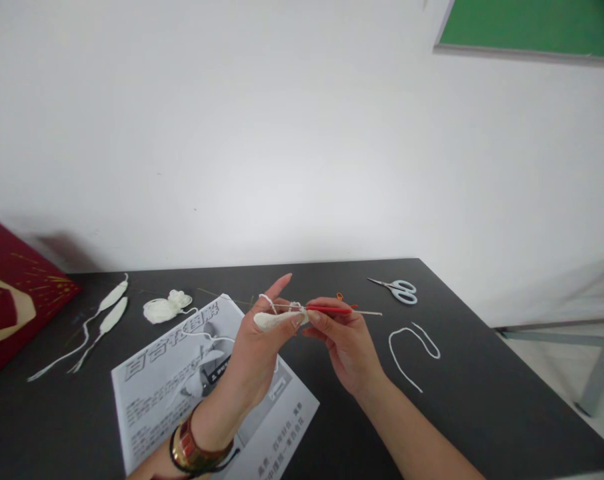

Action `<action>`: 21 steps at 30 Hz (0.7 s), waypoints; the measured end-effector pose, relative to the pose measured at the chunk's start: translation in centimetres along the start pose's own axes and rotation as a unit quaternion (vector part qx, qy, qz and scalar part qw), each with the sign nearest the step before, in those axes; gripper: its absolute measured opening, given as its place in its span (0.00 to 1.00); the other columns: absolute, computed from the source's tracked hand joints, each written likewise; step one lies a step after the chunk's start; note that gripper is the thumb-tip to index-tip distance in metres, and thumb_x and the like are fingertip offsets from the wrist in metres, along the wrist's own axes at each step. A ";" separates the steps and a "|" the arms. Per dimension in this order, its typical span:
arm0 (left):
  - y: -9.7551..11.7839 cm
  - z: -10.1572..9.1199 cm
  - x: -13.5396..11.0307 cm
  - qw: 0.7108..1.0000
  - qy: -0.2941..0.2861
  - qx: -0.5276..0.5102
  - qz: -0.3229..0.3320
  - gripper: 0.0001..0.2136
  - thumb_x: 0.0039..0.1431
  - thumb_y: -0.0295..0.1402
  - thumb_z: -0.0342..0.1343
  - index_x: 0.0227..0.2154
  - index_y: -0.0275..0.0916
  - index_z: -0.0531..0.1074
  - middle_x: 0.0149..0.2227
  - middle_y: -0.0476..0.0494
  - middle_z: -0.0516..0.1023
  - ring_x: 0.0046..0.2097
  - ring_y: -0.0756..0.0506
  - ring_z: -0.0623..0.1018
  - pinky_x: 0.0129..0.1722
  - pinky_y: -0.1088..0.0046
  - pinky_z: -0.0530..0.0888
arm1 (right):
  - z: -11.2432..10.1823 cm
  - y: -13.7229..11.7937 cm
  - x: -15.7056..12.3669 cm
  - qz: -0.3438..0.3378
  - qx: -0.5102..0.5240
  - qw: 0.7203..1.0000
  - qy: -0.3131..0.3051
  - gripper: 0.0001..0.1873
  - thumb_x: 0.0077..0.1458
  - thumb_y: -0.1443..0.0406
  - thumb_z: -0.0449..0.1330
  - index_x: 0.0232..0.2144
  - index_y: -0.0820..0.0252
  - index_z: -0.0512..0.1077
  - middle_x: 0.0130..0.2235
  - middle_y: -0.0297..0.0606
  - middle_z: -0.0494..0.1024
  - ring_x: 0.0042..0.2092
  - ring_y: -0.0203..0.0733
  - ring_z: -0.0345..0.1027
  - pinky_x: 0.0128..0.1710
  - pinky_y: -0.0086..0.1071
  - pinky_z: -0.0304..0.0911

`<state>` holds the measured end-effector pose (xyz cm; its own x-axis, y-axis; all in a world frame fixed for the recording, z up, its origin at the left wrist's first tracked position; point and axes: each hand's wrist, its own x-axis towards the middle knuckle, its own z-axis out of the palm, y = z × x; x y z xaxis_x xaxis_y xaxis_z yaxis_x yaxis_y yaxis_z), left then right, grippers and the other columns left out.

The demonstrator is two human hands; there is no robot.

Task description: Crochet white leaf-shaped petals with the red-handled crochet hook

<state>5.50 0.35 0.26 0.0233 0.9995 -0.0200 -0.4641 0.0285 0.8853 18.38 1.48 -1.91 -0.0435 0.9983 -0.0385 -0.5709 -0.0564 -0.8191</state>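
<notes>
Over the middle of the table, my left hand [261, 333] pinches a small white crocheted piece [268, 321] between thumb and fingers, its index finger raised with white yarn looped around it. My right hand [343, 337] grips the red handle of a crochet hook [329, 309] just to the right. The hook's thin shaft points left into loops along the piece's upper edge; its exact tip is too small to make out. White yarn [209, 335] trails from my left hand across the sheet toward a loose yarn ball [167, 307].
A printed sheet [147, 407] lies under my left forearm. Two white crocheted petals [114, 315] with yarn tails are at the left, by a red box [12, 293]. Scissors [405, 291], a cut yarn piece [393, 347] and a small orange item [339, 296] lie on the black table [462, 407].
</notes>
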 end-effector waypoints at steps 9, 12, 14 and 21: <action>-0.5 0.0 0.0 0.999 -0.034 -0.019 -0.004 0.29 0.49 0.25 0.62 0.55 0.46 0.66 0.40 0.47 0.74 0.40 0.49 0.73 0.41 0.75 0.69 | 0.0 0.1 0.4 -0.001 0.026 1.000 0.014 0.10 0.37 0.68 0.72 0.27 0.60 0.77 0.26 0.32 0.80 0.28 0.36 0.74 0.28 0.28 0.73; 0.7 -1.1 1.0 0.994 -0.061 -0.086 -0.027 0.20 0.48 0.27 0.59 0.47 0.36 0.73 0.38 0.42 0.75 0.39 0.46 0.74 0.38 0.73 0.70 | -0.4 -0.7 0.7 0.010 0.040 0.999 -0.002 0.09 0.38 0.68 0.72 0.25 0.61 0.77 0.24 0.31 0.79 0.26 0.33 0.73 0.27 0.25 0.73; 1.5 -2.5 2.2 0.990 -0.064 -0.107 -0.059 0.12 0.49 0.33 0.57 0.36 0.33 0.77 0.30 0.44 0.74 0.32 0.48 0.73 0.31 0.74 0.70 | -0.7 -1.4 0.8 0.003 0.041 0.999 -0.015 0.08 0.38 0.68 0.71 0.25 0.61 0.76 0.24 0.31 0.78 0.25 0.32 0.72 0.27 0.24 0.73; 2.3 -8.6 7.0 0.993 -0.029 -0.021 -0.117 0.12 0.48 0.31 0.58 0.14 0.36 0.65 0.13 0.55 0.58 0.14 0.55 0.57 0.13 0.79 0.55 | -1.6 -3.7 0.6 -0.024 0.004 0.995 -0.095 0.08 0.38 0.70 0.71 0.23 0.60 0.76 0.24 0.31 0.79 0.24 0.30 0.70 0.24 0.21 0.66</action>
<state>-3.04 7.55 -1.84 0.1851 0.9634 -0.1939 -0.4762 0.2606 0.8399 21.79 2.31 0.14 -0.1686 0.9795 0.1106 -0.5831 -0.0087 -0.8123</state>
